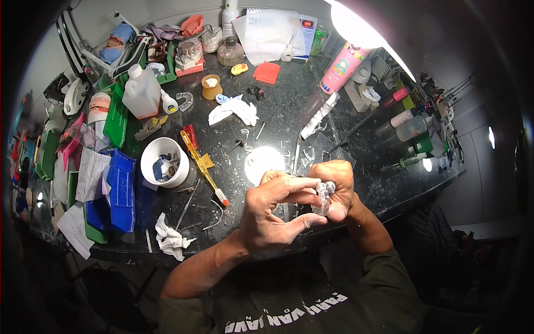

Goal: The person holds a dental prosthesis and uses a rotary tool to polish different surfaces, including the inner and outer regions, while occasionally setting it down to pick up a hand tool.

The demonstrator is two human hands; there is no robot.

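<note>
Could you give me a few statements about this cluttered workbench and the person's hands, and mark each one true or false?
1. Both hands hold a small clear plastic piece. True: the left hand and right hand meet around it.
2. The white bowl stands to the right of the hands. False: it stands to their left.
3. A crumpled white tissue lies near the bench's front edge. True.
4. The worktop is pale wood. False: it is dark and glossy.
5. The pink bottle lies flat beside the bowl. False: it stands far back right, under the lamp.
</note>
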